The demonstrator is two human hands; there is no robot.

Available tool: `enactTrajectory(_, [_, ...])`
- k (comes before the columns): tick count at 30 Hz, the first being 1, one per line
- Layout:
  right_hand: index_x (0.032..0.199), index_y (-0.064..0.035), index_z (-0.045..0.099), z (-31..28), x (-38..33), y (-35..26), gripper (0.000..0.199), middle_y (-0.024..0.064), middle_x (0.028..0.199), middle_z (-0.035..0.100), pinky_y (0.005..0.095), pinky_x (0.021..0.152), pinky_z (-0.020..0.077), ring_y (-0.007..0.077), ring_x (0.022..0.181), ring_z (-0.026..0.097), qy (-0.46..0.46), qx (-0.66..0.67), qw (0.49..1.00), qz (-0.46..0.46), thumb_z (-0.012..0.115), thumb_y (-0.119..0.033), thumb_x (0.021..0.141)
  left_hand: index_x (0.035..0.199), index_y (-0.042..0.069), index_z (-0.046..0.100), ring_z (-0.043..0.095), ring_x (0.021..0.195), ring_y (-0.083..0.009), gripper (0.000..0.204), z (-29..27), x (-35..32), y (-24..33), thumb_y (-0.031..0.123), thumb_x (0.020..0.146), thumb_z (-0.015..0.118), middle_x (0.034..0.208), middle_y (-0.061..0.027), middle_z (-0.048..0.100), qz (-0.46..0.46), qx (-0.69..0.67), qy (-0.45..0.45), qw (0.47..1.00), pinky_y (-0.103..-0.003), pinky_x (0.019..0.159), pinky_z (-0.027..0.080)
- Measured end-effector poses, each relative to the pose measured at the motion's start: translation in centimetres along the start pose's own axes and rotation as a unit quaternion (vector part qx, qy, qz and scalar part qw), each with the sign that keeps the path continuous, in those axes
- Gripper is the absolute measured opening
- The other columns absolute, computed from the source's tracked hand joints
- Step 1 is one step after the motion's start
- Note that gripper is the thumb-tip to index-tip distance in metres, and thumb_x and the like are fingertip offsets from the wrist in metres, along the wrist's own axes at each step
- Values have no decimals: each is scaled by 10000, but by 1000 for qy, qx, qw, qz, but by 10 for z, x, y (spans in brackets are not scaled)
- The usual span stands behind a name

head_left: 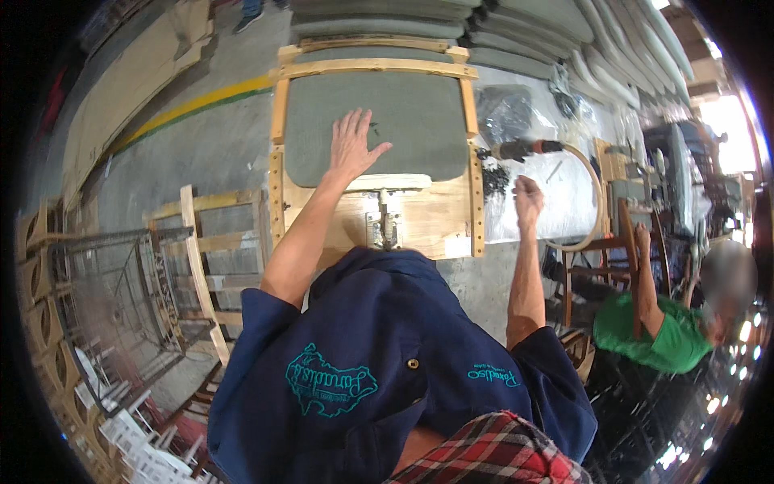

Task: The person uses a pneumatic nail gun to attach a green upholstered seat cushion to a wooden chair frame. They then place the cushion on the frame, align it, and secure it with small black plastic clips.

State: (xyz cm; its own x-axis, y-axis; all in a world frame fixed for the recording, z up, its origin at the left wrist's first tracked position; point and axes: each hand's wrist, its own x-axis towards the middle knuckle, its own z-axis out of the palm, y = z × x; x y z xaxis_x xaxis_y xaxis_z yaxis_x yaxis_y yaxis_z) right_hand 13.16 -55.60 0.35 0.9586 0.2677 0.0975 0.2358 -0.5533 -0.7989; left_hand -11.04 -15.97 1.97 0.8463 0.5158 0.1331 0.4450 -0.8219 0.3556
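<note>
While left hand lies spread on one cushion | right hand fisted, contents unclear

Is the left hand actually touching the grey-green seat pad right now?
Touching. The head view shows the left hand lying flat, fingers spread, on the grey-green seat pad, with no gap visible beneath the palm.

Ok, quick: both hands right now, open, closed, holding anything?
Left hand: open, flat on the grey seat pad.
Right hand: closed in a fist beside the wooden frame; what it holds cannot be told.
</note>
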Motion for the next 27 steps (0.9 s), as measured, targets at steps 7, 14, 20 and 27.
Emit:
enactTrajectory(7, [1246, 18, 692, 11, 95, 13, 358, 148, 1044, 724, 347, 744, 581, 223, 932, 695, -2, 34, 994, 105, 623, -164, 946, 1550, 15, 376, 178, 1561, -298, 1051, -9, -11, -11, 775, 852, 573, 1652, -153, 293, -55, 5, 1, 998, -544, 1268, 121])
enactTrajectory(14, [1245, 27, 684, 56, 128, -9, 356, 152, 1040, 722, 352, 744, 585, 226, 925, 696, -41, -118, 992, 5, 626, -155, 945, 1532, 37, 414, 222, 1543, -313, 968, -16, -10, -12, 717, 868, 596, 1634, -141, 330, -73, -17, -5, 997, -555, 1258, 147])
enactTrajectory(20, [1244, 34, 676, 71, 126, -4, 355, 155, 1036, 721, 357, 743, 589, 229, 918, 697, -46, -139, 989, -37, 629, -147, 944, 1478, 22, 474, 276, 1512, -341, 905, -12, -14, -10, 683, 875, 614, 1578, -169, 402, -56, -50, 44, 996, -553, 1251, 169])
enactTrajectory(27, [1243, 43, 668, 91, 118, -21, 353, 159, 1031, 719, 362, 743, 593, 231, 911, 698, -58, -127, 989, -57, 632, -138, 942, 1366, 9, 566, 409, 1413, -331, 737, -9, -17, -8, 567, 896, 669, 1460, -168, 523, -80, -126, 110, 983, -502, 1192, 283])
